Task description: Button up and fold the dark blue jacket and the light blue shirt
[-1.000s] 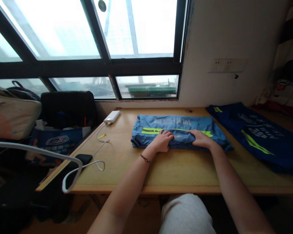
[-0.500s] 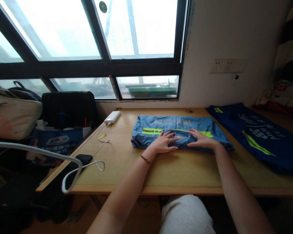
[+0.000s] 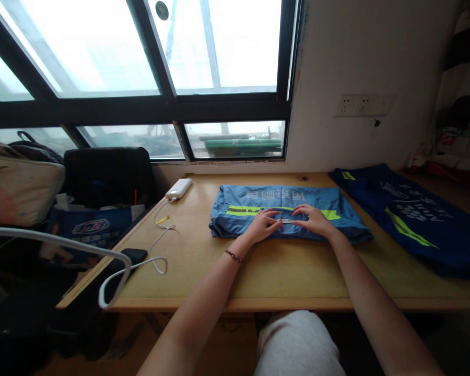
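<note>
A light blue shirt (image 3: 243, 201) with a yellow-green stripe and white lettering lies folded on the wooden desk (image 3: 282, 271) near the window. My left hand (image 3: 263, 225) rests on its front fold, fingers stretched forward. My right hand (image 3: 313, 219) lies beside it on the same fold, fingers spread flat toward the left. The fingertips of both hands nearly meet at a small white label on the cloth. Neither hand grips anything.
A dark blue shirt (image 3: 415, 219) lies spread at the desk's right. A white power bank (image 3: 179, 188) with its cable (image 3: 156, 250) and a black phone (image 3: 135, 256) sit at the left. Bags (image 3: 94, 209) and a white hanger (image 3: 62, 250) stand beyond the left edge.
My hands were closed on the shirt's front fold a second ago. They have since opened, flattened on the cloth and slid toward each other.
</note>
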Demonstrator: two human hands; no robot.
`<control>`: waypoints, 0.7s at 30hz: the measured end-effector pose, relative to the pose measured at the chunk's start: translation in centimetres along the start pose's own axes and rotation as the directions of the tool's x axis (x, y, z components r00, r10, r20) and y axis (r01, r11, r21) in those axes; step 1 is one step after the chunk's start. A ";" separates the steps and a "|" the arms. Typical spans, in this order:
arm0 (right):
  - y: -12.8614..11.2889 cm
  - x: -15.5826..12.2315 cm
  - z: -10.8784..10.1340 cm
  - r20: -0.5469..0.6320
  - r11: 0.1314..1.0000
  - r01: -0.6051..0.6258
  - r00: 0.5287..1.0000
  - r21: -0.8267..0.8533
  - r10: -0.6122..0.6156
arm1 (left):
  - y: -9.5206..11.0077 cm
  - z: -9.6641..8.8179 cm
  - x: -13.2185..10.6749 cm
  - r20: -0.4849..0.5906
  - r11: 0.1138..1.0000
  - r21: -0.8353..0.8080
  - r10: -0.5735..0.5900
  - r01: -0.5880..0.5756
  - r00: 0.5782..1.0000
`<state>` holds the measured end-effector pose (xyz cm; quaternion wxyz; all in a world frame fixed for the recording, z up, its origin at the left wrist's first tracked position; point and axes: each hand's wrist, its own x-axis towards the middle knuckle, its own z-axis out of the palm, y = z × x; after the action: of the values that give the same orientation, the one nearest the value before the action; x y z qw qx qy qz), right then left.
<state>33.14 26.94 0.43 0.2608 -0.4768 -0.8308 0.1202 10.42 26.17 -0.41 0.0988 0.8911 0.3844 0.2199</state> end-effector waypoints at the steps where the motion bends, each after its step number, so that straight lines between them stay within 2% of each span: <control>1: 0.0 0.1 0.4 -0.068 1.000 -0.009 0.998 -0.024 0.008 | 0.0 0.1 0.0 -0.070 0.997 0.050 -0.047 0.051 0.996; 2: 0.1 0.1 1.1 -0.099 0.998 -0.031 0.995 -0.056 0.025 | -0.1 0.3 -0.1 -0.127 0.988 0.105 -0.100 0.113 0.987; 4: 0.3 0.1 2.6 -0.056 0.985 -0.105 0.994 -0.137 0.098 | -0.3 0.9 -0.2 -0.164 0.948 0.208 -0.208 0.240 0.964; 7: 0.5 0.1 4.5 0.063 0.951 -0.202 0.973 -0.234 0.222 | -0.4 1.8 -0.2 -0.091 0.892 0.306 -0.322 0.334 0.943; 10: 0.7 0.1 4.9 0.094 0.949 -0.216 0.966 -0.231 0.242 | -0.5 2.1 -0.3 -0.060 0.880 0.331 -0.342 0.342 0.938; 13: 1.6 -0.8 3.6 0.038 0.958 -0.202 0.976 -0.206 0.214 | -1.6 1.3 -1.3 -0.058 0.872 0.320 -0.371 0.369 0.927; 15: 3.2 -2.4 2.1 -0.044 0.931 -0.241 0.970 -0.275 0.238 | -3.0 0.1 -2.9 -0.094 0.849 0.322 -0.412 0.419 0.906; 18: 6.7 -5.8 -0.6 -0.131 0.838 -0.360 0.933 -0.411 0.336 | -5.2 -1.9 -5.9 -0.189 0.814 0.350 -0.422 0.463 0.886; 21: 10.0 -8.5 -2.6 -0.137 0.787 -0.441 0.894 -0.432 0.426 | -6.4 -3.7 -8.5 -0.279 0.774 0.378 -0.427 0.507 0.860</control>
<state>45.34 24.67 -4.58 0.1214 -0.7038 -0.6994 -0.0273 -0.61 24.39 -1.99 -0.0872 0.7425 0.6409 0.1742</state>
